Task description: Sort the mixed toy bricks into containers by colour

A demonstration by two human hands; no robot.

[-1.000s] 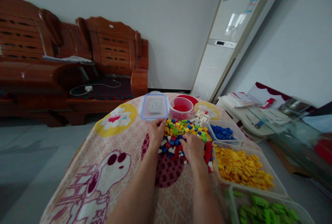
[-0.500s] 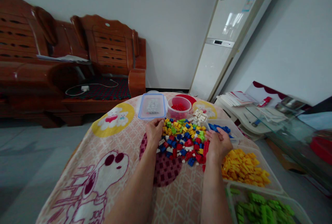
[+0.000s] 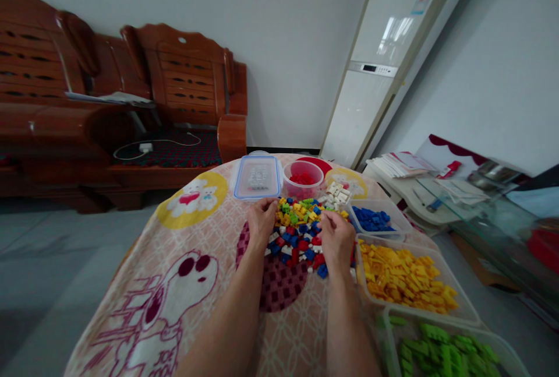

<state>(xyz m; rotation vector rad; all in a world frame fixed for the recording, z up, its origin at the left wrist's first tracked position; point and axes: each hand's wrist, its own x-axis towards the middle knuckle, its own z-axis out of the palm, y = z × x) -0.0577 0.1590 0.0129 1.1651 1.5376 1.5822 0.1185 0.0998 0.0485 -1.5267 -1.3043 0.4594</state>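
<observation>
A mixed pile of toy building bricks (image 3: pixel 297 243) in red, blue, yellow, green and white lies on the tablecloth between my hands. My left hand (image 3: pixel 261 222) rests at the pile's left edge, thumb and fingertips pinched together; whatever they hold is too small to make out. Over the right part of the pile, my right hand (image 3: pixel 338 240) also has its fingers drawn together, and their contents are hidden. Just behind the pile sit loose white bricks (image 3: pixel 337 193) and a round pink-tinted tub (image 3: pixel 302 193) with red bricks inside.
Clear boxes line the right side: one with blue bricks (image 3: pixel 373 219), one with yellow bricks (image 3: pixel 402 275), one with green bricks (image 3: pixel 449 351). A blue-rimmed lidded container (image 3: pixel 257 178) stands at the back. Beyond the table are a wooden sofa (image 3: pixel 183 80) and a glass-topped stand (image 3: pixel 476 219).
My right hand has moved left, from beside the blue-brick box to over the pile, and its fingers have drawn together. My left hand has stayed nearly in place.
</observation>
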